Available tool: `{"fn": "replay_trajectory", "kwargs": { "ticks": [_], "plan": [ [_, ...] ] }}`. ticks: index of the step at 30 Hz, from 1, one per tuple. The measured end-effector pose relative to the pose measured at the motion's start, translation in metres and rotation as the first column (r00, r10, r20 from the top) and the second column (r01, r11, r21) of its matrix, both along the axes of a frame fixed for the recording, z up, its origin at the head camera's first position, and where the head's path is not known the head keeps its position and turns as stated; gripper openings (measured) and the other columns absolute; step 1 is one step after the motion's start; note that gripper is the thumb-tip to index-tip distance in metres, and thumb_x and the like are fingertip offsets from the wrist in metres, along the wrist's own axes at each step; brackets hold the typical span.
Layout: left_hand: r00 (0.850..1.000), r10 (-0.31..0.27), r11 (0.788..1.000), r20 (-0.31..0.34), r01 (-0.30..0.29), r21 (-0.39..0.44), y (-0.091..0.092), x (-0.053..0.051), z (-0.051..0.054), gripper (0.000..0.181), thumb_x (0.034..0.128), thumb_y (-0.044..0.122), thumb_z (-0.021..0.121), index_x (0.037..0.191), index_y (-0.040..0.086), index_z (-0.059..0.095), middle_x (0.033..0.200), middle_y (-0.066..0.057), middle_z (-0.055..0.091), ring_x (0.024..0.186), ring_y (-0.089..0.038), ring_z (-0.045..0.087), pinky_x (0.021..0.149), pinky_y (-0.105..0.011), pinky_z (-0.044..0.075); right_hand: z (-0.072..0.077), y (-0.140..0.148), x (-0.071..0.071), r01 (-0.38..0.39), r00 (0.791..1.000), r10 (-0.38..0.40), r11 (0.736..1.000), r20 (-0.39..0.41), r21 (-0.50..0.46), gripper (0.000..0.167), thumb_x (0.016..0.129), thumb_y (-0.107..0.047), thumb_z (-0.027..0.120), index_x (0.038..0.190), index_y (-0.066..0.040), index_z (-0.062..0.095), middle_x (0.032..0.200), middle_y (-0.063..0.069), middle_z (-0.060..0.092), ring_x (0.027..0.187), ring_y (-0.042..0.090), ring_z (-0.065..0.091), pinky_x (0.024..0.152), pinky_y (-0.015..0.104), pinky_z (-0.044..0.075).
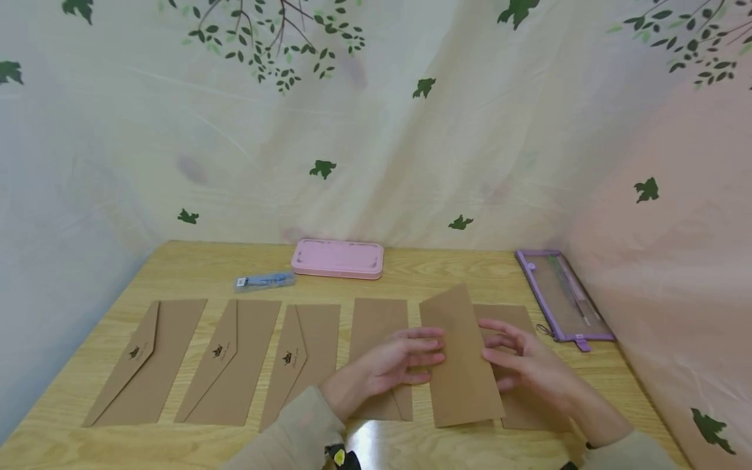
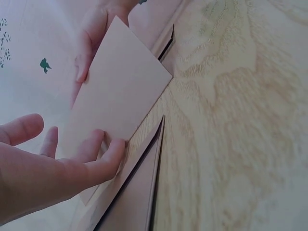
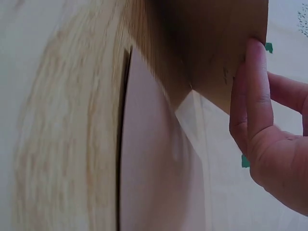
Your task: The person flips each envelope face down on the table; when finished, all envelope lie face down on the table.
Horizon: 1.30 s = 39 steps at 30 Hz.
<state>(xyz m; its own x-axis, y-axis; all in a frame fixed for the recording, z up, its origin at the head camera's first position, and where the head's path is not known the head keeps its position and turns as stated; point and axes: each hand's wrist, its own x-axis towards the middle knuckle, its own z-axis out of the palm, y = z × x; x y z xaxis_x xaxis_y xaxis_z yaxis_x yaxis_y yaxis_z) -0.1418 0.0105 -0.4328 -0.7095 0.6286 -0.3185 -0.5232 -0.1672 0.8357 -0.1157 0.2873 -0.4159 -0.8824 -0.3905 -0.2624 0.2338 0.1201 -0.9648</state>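
Envelope [image 1: 461,378] in brown paper stands raised at a slant right of the frame's centre, with me at both its long edges; whether its lower end touches the table [image 1: 202,267] I cannot tell. My right hand [image 1: 531,365] pinches its right edge, fingers nearly closed against its back. My left hand [image 1: 390,369] has its fingers loosely spread, the tips touching the left edge, the thumb well apart from the paper. Below my left hand lies a plain envelope [image 1: 378,320], and beneath my right a second flat one [image 1: 517,316]. Three printed envelopes [image 1: 252,365], dark crowns on their flaps, lie side by side at lower left. Near the table's far edge are a blue packet [image 1: 266,281] and, just beside it, a pink case [image 1: 337,258]; a purple pouch [image 1: 539,297] lies at right, pens inside.
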Motion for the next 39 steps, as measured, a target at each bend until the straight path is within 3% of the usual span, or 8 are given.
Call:
{"fn": "replay_trajectory", "kwargs": {
  "ticks": [8, 17, 21, 30, 35, 39],
  "plan": [
    [1.0, -0.001, 1.0, 0.006, 0.001, 0.02, -0.002, 0.0, -0.003, 0.047, 0.1007, 0.014, 0.057, 0.145, 0.001, 0.048, 0.142, -0.019, 0.054, 0.133, -0.035, 0.051, 0.114, -0.059, 0.033, -0.005, 0.01, -0.005, -0.003, 1.0, 0.003, 0.998, 0.003, 0.063, 0.069, 0.1, -0.013, 0.065, 0.155, 0.004, 0.025, 0.125, 0.023, 0.05, 0.102, 0.03, 0.065, 0.073, 0.053, 0.061],
    [1.0, -0.016, 0.999, -0.002, 0.016, 0.042, -0.009, 0.002, -0.002, 0.048, 0.1025, 0.013, 0.054, 0.148, -0.002, 0.045, 0.153, -0.026, 0.041, 0.143, -0.041, 0.037, 0.119, -0.058, 0.025, -0.01, 0.012, -0.006, -0.038, 0.998, 0.035, 0.997, 0.046, 0.065, 0.07, 0.104, -0.017, 0.06, 0.155, 0.009, 0.02, 0.124, 0.024, 0.054, 0.096, 0.033, 0.069, 0.073, 0.051, 0.061],
    [1.0, -0.009, 0.999, 0.001, 0.009, 0.05, -0.011, 0.001, -0.004, 0.049, 0.103, 0.012, 0.053, 0.148, -0.003, 0.044, 0.154, -0.026, 0.039, 0.145, -0.041, 0.034, 0.119, -0.057, 0.023, -0.01, 0.012, -0.005, -0.064, 0.996, 0.058, 0.994, 0.066, 0.09, 0.071, 0.106, -0.022, 0.057, 0.155, 0.011, 0.019, 0.132, 0.028, 0.051, 0.099, 0.035, 0.068, 0.074, 0.051, 0.061],
    [1.0, 0.012, 0.998, 0.005, -0.012, 0.054, -0.015, -0.001, -0.007, 0.049, 0.103, 0.011, 0.053, 0.148, -0.003, 0.044, 0.155, -0.025, 0.039, 0.146, -0.04, 0.033, 0.12, -0.056, 0.023, -0.008, 0.012, -0.005, -0.124, 0.99, 0.115, 0.987, 0.082, 0.104, 0.068, 0.108, -0.025, 0.052, 0.153, 0.015, 0.021, 0.151, 0.04, 0.031, 0.112, 0.04, 0.064, 0.08, 0.052, 0.06],
    [1.0, 0.031, 0.998, -0.002, -0.031, 0.048, -0.019, -0.002, -0.007, 0.048, 0.1036, 0.01, 0.052, 0.149, -0.004, 0.044, 0.156, -0.025, 0.037, 0.146, -0.04, 0.031, 0.12, -0.055, 0.023, -0.006, 0.014, -0.006, -0.147, 0.987, 0.14, 0.986, 0.081, 0.082, 0.065, 0.109, -0.026, 0.049, 0.152, 0.016, 0.023, 0.151, 0.038, 0.035, 0.125, 0.042, 0.057, 0.083, 0.053, 0.059],
    [0.999, 0.033, 0.998, 0.005, -0.033, 0.047, -0.022, -0.005, -0.007, 0.049, 0.1036, 0.01, 0.052, 0.15, -0.004, 0.042, 0.157, -0.025, 0.035, 0.147, -0.039, 0.029, 0.12, -0.055, 0.023, -0.006, 0.015, -0.007, -0.161, 0.984, 0.154, 0.984, 0.086, 0.072, 0.063, 0.11, -0.026, 0.048, 0.152, 0.015, 0.025, 0.149, 0.035, 0.04, 0.126, 0.04, 0.057, 0.084, 0.052, 0.059]
  ]
}}
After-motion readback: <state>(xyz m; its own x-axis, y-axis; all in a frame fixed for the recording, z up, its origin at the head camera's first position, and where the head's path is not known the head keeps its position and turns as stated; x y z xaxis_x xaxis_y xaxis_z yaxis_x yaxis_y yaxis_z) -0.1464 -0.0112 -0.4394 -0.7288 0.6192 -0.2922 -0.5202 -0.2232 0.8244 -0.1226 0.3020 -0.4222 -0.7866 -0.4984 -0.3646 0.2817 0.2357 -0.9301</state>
